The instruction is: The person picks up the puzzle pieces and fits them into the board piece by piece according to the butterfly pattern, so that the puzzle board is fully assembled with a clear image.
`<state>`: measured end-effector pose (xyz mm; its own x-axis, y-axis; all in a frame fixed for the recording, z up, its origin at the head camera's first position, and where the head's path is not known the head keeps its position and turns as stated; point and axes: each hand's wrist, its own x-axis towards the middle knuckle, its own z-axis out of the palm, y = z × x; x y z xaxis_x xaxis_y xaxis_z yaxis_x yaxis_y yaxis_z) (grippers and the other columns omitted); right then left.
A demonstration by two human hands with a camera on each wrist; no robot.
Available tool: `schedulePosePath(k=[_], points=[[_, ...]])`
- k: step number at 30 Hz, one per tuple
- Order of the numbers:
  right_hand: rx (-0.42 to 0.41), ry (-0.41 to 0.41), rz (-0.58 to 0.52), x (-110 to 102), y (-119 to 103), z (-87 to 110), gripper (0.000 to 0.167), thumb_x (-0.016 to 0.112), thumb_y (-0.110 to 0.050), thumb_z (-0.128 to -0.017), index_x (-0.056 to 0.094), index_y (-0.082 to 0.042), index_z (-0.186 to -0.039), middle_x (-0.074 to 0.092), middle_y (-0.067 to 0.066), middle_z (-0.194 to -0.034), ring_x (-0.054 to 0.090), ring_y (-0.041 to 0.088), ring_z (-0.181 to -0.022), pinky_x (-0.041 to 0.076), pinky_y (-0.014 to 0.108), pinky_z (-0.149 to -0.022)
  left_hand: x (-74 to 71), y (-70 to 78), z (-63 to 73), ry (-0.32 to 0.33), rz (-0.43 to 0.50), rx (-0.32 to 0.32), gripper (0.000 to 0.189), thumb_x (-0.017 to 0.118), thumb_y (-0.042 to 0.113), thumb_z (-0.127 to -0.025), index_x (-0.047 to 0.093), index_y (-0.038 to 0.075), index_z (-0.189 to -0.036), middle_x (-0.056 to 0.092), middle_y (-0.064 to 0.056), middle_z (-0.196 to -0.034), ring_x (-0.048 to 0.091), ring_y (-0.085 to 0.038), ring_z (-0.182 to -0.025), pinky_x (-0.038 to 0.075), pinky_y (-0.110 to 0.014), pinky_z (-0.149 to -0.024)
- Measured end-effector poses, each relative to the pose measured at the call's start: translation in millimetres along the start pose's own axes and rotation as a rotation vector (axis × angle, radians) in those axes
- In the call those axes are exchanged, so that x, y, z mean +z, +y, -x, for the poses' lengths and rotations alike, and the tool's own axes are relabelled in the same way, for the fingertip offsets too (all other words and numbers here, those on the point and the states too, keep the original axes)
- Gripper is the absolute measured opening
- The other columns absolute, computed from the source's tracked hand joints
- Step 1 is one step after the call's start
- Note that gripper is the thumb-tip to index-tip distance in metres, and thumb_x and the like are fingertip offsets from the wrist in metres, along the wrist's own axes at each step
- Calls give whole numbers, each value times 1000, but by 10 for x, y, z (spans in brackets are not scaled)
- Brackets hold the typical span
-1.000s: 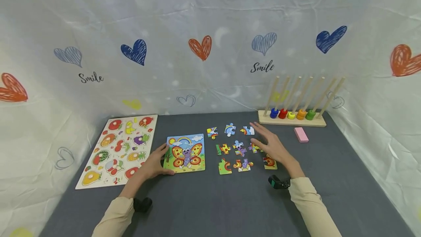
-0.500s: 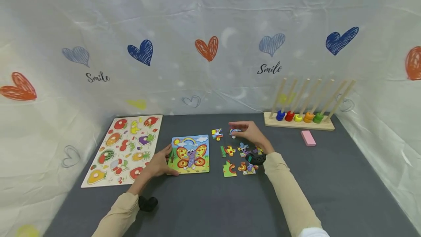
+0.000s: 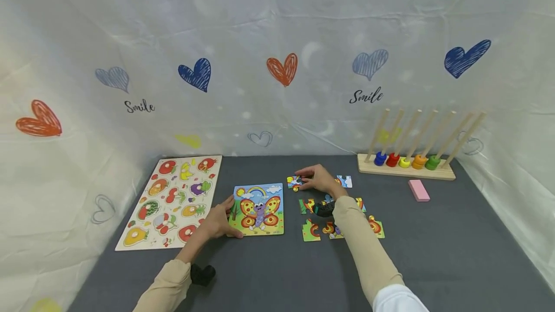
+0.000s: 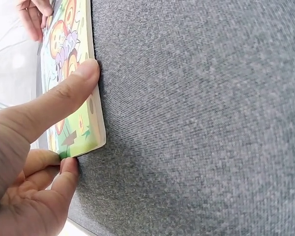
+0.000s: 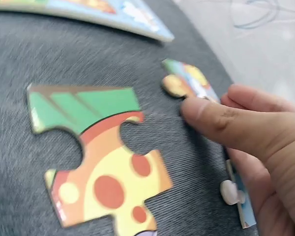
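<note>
On the grey cloth lies a square butterfly picture board (image 3: 259,211). My left hand (image 3: 218,220) holds its left side, thumb on the near edge and fingers at the corner, as the left wrist view shows. To the right, my right hand (image 3: 320,179) reaches over the back row of loose jigsaw pieces. It pinches the leftmost one, a puzzle piece (image 5: 194,78) with blue sky and yellow, between thumb and fingers. Under the palm lies a blue piece with a white knob (image 5: 241,196). A green and yellow wing piece (image 5: 108,172) lies flat nearby. My right forearm partly hides several pieces.
A white fruit board (image 3: 173,201) lies at the left, beside my left hand. At the back right stands a wooden peg rack (image 3: 407,171) with coloured rings, and a pink block (image 3: 418,190) lies in front of it. A printed white curtain (image 3: 243,37) closes off the back.
My right hand has moved left along the back row, from the right-hand pieces past the middle one to the leftmost piece. My left hand stays on the board. The head view has turned slightly left.
</note>
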<state>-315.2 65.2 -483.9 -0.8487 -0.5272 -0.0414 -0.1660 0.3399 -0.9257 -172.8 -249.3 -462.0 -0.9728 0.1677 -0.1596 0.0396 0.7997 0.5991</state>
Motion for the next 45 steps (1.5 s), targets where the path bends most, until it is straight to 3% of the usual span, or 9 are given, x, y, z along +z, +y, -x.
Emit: schedulePosePath(k=[3,7,13,19,25,35,45], points=[[-4,26,66,25,-7,13,40,75,1,-80,65,5,-118,64,21,-116,62,31,-106,55,33,-84,24,16,14,4,-28,-23,110,94,20,-58,31,-14,-142,28,-25,-151,45,-41,-126,44,-49,-99],[-4,50,73,30,-5,35,37,76,1,-79,68,4,-115,65,19,-114,63,30,-104,55,33,-84,41,19,14,8,-29,-38,110,93,19,-59,30,-12,-143,31,-25,-150,46,-40,-126,43,-48,-99],[0,55,-7,30,-52,31,37,77,1,-78,68,2,-113,66,19,-114,64,30,-104,56,33,-84,35,29,-13,8,-24,-58,112,93,20,-59,28,-10,-145,38,-29,-144,47,-40,-125,43,-49,-100],[-2,43,-116,97,-144,0,39,78,1,-77,68,3,-114,67,19,-111,65,30,-101,57,35,-81,-2,36,-31,9,-19,-49,111,93,20,-60,29,-11,-145,34,-26,-148,47,-39,-126,43,-48,-100],[-13,1,-204,301,-165,-25,37,75,6,-77,66,9,-112,66,24,-111,65,33,-100,57,35,-80,10,4,-29,11,-11,-45,112,93,19,-59,28,-10,-145,35,-28,-147,46,-40,-126,42,-49,-101],[-3,4,-276,682,-216,-88,37,75,6,-77,67,7,-113,68,21,-108,66,28,-96,58,34,-78,35,-29,-2,23,20,-34,109,93,17,-59,30,-12,-144,28,-23,-152,44,-38,-128,43,-47,-101],[-100,48,-195,1011,-285,-141,36,78,0,-76,70,3,-111,69,15,-104,65,24,-93,57,31,-74,36,-36,-12,18,24,-22,108,93,18,-61,30,-13,-143,26,-24,-152,38,-39,-132,39,-48,-104]])
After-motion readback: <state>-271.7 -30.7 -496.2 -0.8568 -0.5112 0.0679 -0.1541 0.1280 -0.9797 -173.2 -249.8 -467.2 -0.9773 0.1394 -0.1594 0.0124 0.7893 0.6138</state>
